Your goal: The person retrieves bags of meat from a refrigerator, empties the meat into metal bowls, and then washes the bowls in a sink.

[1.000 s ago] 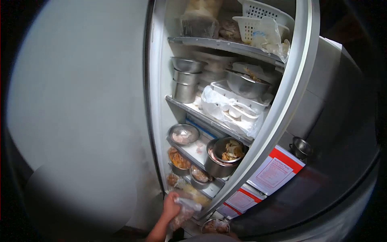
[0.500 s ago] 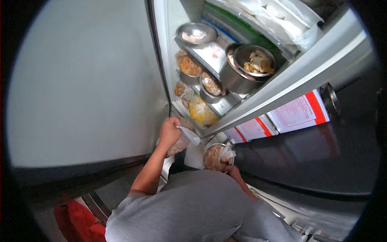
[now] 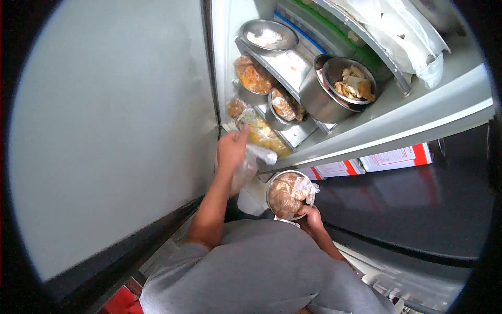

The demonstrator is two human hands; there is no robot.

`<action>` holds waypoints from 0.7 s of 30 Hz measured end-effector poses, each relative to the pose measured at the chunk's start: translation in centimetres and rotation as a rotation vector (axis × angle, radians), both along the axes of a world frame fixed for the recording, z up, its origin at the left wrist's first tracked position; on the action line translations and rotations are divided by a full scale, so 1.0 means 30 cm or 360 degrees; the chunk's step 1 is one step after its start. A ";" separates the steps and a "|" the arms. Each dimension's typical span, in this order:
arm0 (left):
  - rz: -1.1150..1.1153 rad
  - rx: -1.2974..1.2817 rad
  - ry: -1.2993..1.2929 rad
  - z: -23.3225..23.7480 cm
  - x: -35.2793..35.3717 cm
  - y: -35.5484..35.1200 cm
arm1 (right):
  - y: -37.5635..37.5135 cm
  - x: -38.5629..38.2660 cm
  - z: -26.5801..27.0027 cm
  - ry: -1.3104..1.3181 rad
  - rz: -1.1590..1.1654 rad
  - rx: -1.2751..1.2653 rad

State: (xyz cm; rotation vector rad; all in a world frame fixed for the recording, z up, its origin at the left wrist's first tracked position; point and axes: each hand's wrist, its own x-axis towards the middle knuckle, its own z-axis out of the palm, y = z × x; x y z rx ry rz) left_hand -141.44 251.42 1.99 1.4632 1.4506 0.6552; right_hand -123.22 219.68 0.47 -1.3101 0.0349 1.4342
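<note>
My left hand (image 3: 231, 150) is closed on the gathered top of a clear plastic bag (image 3: 243, 175). The bag hangs below the fist in front of the refrigerator's lowest shelf; its contents are partly hidden by my forearm. Near it on that shelf lies a bag of yellow food (image 3: 264, 137). My right hand (image 3: 312, 217) grips the rim of a round metal pot (image 3: 270, 196), low in front of my body. Inside the pot sits a knotted clear bag of brownish food (image 3: 285, 194). The fingers under the rim are partly hidden.
The refrigerator's shelf (image 3: 295, 68) carries a metal bowl (image 3: 269, 44) and a large pot (image 3: 319, 97) with a food bowl on top. Smaller pots with bagged food stand below. The grey door (image 3: 115, 120) stands at left; red-and-white boxes (image 3: 395, 157) line the dark counter (image 3: 397, 204).
My left hand has moved up and right towards the lower shelf, with the bag. The pot in my right hand has come up and shows more fully. The view has shifted slightly.
</note>
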 end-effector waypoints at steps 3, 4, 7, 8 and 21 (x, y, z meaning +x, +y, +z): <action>0.0025 0.0023 -0.0230 0.215 0.068 0.187 | 0.008 -0.016 0.095 -0.0151 0.0000 0.0104; -0.0036 0.0052 -0.0240 0.267 0.097 0.257 | 0.010 -0.027 0.129 -0.0172 -0.0049 0.0114; -0.0107 0.0074 -0.0314 0.374 0.213 0.429 | 0.034 -0.056 0.230 -0.0230 -0.0037 0.0103; -0.0166 0.0214 -0.0303 0.410 0.245 0.475 | 0.030 -0.057 0.249 -0.0266 -0.0044 0.0094; -0.0275 0.0085 -0.0307 0.455 0.216 0.649 | 0.253 -0.104 0.589 -0.0004 -0.0119 0.0328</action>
